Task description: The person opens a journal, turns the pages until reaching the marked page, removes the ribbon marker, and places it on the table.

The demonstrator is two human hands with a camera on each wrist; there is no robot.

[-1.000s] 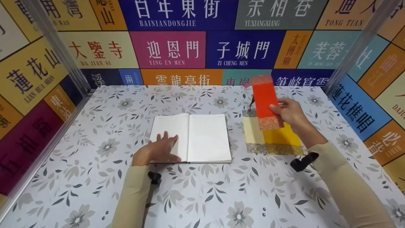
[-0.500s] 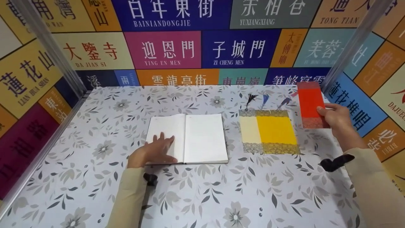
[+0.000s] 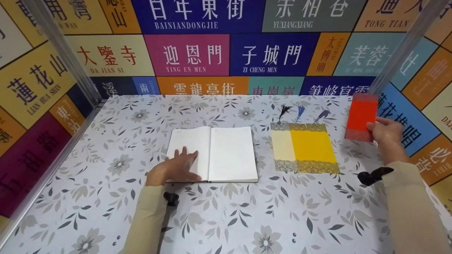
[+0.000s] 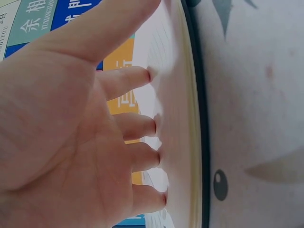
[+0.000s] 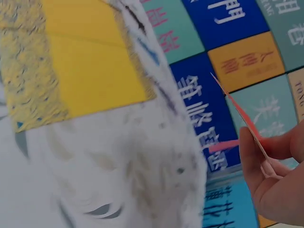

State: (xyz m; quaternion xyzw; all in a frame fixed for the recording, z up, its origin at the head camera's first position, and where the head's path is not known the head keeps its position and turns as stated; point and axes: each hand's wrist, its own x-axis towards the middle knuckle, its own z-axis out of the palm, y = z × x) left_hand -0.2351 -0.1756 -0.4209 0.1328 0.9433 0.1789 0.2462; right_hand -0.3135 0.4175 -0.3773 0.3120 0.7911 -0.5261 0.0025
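Note:
An open notebook (image 3: 233, 151) with blank white pages lies on the table. My left hand (image 3: 174, 168) rests on its left page, fingers spread; in the left wrist view the fingertips (image 4: 152, 74) touch the paper near the page edges. My right hand (image 3: 388, 135) pinches a red bookmark (image 3: 361, 116) between thumb and fingers, raised at the table's right side. Seen nearly edge-on in the right wrist view, that bookmark has a pink tassel (image 5: 223, 145). A yellow bookmark (image 3: 312, 144) and a cream bookmark (image 3: 282, 144) lie side by side, both with lacy patterned ends.
Black (image 3: 283, 112), blue (image 3: 300, 112) and purplish (image 3: 322, 114) tassels lie behind the flat bookmarks. A floral cloth (image 3: 212, 215) covers the table. Colourful walls with printed Chinese signs (image 3: 190, 54) enclose the back and sides, with clear strips (image 3: 399, 53) at the corners.
My right hand has carried the red bookmark rightward, away from above the yellow one, uncovering the tassels. My left hand stays on the notebook page.

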